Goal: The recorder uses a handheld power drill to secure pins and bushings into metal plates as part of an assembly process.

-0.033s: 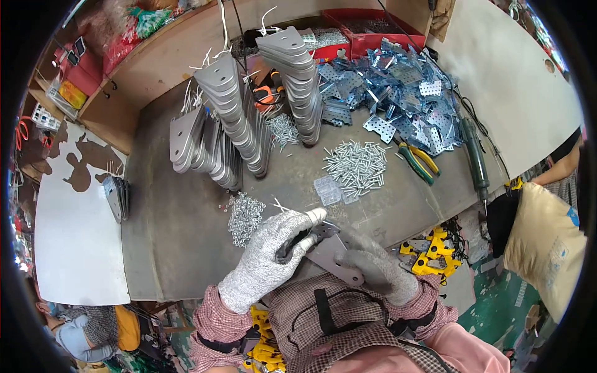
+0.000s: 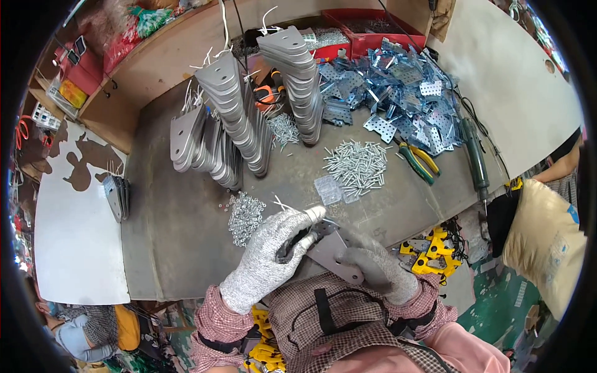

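Observation:
A flat grey metal plate with holes (image 2: 334, 256) is held between my gloved hands near the table's front edge. My left hand (image 2: 264, 261) is closed on its upper end, where a dark perforated piece (image 2: 324, 229) shows by the thumb. Thin white strands (image 2: 284, 204) stick out beside that hand. My right hand (image 2: 382, 272) grips the plate's other side, with its fingertips partly hidden. Just beyond the left hand lies a heap of small nuts (image 2: 245, 217). Farther off are a pile of screws (image 2: 356, 166) and a clear plastic box (image 2: 328, 190).
Tall stacks of grey plates (image 2: 233, 118) stand at the back, some tied with strands. Blue-filmed perforated metal pieces (image 2: 398, 87) lie heaped at back right, beside pliers (image 2: 418, 163) and a corded screwdriver (image 2: 476, 158). Yellow parts (image 2: 433, 253) sit below the table's right edge.

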A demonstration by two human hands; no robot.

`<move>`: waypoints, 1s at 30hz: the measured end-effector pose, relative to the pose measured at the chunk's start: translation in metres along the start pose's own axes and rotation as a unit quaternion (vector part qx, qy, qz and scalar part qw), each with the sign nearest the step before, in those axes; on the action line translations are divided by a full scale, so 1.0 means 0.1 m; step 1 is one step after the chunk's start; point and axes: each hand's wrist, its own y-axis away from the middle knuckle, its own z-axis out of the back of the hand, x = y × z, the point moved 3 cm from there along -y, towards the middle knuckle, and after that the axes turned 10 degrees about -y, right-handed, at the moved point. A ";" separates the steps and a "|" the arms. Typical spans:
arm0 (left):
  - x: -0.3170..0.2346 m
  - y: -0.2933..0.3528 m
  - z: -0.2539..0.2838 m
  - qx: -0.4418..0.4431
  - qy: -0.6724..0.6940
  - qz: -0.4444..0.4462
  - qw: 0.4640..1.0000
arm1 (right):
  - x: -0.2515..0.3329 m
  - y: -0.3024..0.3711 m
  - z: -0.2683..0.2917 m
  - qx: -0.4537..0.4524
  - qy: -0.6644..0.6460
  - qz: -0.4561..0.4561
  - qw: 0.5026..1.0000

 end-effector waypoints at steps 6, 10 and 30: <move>0.06 0.05 0.04 -0.044 -0.026 -0.003 0.999 | 0.06 -0.03 -0.05 -0.008 0.008 0.024 1.000; 0.16 0.02 0.01 -0.016 0.189 0.067 0.980 | 0.08 -0.01 -0.07 0.024 -0.071 0.013 0.997; 0.14 0.14 -0.49 -0.049 -0.131 0.058 0.988 | -0.24 -0.18 -0.16 -0.073 0.303 0.245 0.918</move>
